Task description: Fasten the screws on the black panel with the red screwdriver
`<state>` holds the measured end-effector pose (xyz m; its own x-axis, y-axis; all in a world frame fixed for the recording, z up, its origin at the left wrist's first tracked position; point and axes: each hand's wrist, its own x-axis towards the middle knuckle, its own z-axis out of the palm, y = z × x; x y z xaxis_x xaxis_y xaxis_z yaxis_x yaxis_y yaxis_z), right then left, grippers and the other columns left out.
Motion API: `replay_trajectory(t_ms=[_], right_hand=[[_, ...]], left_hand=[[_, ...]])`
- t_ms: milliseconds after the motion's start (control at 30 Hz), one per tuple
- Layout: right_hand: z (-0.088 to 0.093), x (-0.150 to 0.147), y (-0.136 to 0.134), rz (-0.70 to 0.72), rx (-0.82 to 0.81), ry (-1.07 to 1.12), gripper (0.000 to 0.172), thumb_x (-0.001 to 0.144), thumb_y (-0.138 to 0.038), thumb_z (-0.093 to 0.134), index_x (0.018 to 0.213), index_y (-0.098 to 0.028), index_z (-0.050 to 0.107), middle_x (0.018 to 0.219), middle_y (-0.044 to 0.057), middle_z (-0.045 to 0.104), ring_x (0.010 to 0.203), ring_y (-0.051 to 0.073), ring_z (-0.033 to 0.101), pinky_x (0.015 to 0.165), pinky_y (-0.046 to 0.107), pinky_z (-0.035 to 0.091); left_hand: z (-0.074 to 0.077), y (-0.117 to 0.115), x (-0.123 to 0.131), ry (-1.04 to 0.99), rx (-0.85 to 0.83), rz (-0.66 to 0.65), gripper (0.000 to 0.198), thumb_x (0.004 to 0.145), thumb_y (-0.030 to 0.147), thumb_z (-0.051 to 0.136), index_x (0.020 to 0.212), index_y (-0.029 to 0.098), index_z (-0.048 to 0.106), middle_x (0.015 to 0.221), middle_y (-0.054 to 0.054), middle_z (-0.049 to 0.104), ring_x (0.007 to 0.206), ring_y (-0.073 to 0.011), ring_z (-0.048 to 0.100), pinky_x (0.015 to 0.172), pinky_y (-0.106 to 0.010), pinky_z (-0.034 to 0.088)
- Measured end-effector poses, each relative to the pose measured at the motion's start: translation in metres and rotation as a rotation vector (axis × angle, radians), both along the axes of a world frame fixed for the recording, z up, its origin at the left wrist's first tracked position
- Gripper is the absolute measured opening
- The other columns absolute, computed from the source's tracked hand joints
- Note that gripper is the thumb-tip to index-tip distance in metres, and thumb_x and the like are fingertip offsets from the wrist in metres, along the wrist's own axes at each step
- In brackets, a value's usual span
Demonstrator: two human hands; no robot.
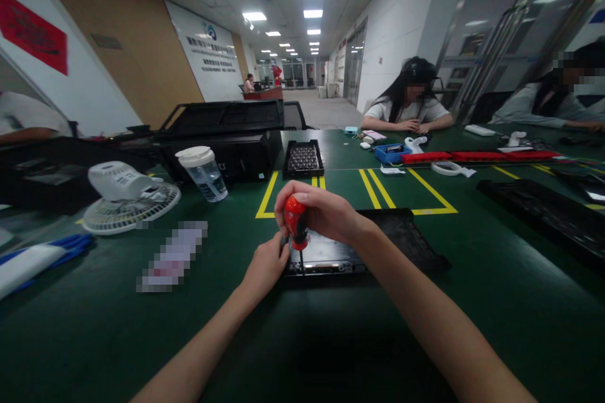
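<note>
My right hand (326, 209) is wrapped round the red handle of a screwdriver (295, 224), held upright with its thin shaft pointing down at the near left edge of a flat black panel (406, 240) on the green table. My left hand (265, 266) is closed in a pinch right beside the lower part of the screwdriver, at the panel's edge. What its fingers pinch is too small to make out.
A small white fan (123, 194) and a clear lidded cup (204, 172) stand at the left. A black tray of small parts (303, 160) and a large black case (225, 132) lie beyond. Two seated people (407, 103) work at the far right, by red strips (477, 155).
</note>
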<state>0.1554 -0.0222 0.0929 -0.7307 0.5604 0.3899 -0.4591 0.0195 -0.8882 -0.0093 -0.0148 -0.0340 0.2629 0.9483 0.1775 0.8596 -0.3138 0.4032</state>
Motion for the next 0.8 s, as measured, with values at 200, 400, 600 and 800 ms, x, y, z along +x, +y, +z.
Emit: replay_trajectory(t_ms=[200, 400, 600, 800], right_hand=[[0.003, 0.004, -0.002, -0.045, 0.018, -0.061, 0.020, 0.082, -0.029, 0.045, 0.089, -0.013, 0.054, 0.078, 0.004, 0.054, 0.070, 0.012, 0.053, 0.070, 0.026, 0.043], [0.005, 0.009, -0.002, -0.067, 0.043, -0.101, 0.019, 0.084, -0.027, 0.046, 0.091, -0.013, 0.055, 0.079, 0.003, 0.054, 0.072, 0.012, 0.054, 0.072, 0.026, 0.044], [0.006, 0.013, -0.002, -0.090, 0.048, -0.118, 0.018, 0.084, -0.028, 0.049, 0.092, -0.013, 0.055, 0.080, 0.003, 0.055, 0.071, 0.012, 0.055, 0.072, 0.026, 0.044], [0.007, 0.015, -0.002, -0.077, 0.080, -0.128, 0.016, 0.084, -0.026, 0.051, 0.092, -0.013, 0.055, 0.079, 0.002, 0.054, 0.073, 0.012, 0.056, 0.072, 0.027, 0.045]], left_hand=[[0.004, -0.001, 0.000, -0.008, -0.022, -0.004, 0.025, 0.085, 0.023, 0.040, 0.105, 0.015, 0.054, 0.090, -0.010, 0.065, 0.086, -0.0220, 0.062, 0.076, -0.028, 0.044], [0.002, 0.000, -0.001, -0.023, -0.029, 0.007, 0.030, 0.086, 0.024, 0.040, 0.112, 0.016, 0.051, 0.090, -0.009, 0.066, 0.084, -0.0206, 0.063, 0.074, -0.027, 0.044], [-0.001, 0.001, -0.001, -0.002, -0.015, 0.010, 0.030, 0.085, 0.023, 0.040, 0.113, 0.016, 0.050, 0.090, -0.009, 0.066, 0.082, -0.0205, 0.063, 0.072, -0.027, 0.044], [0.000, 0.001, -0.001, -0.008, -0.015, 0.006, 0.027, 0.085, 0.022, 0.040, 0.109, 0.016, 0.052, 0.093, -0.009, 0.066, 0.084, -0.0213, 0.063, 0.074, -0.028, 0.044]])
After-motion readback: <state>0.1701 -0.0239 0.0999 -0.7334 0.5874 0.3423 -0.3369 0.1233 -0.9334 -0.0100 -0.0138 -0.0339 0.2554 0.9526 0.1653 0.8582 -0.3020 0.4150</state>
